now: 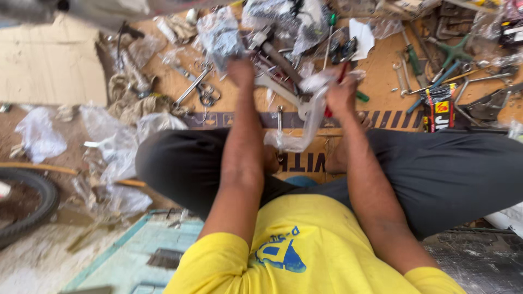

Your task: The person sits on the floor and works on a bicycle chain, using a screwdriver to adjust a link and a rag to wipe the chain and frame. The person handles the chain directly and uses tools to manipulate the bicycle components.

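Note:
I sit cross-legged on a sheet of cardboard [381, 81] strewn with tools. My left hand [239, 71] reaches forward and grips a crumpled clear plastic packet [220, 35] holding something grey. My right hand [340, 95] is closed on a red-handled tool [342, 73] together with a clear plastic bag [305, 120] that hangs down toward my legs. A metal bracket [278, 87] lies between the two hands.
Spanners [190, 87], a green cross wrench [452, 51], screwdrivers and pliers lie scattered on the cardboard. A small black and red packet [438, 109] stands at the right. Loose plastic wrap [117, 147] and rags lie at the left, with a tyre [27, 204] by the left edge.

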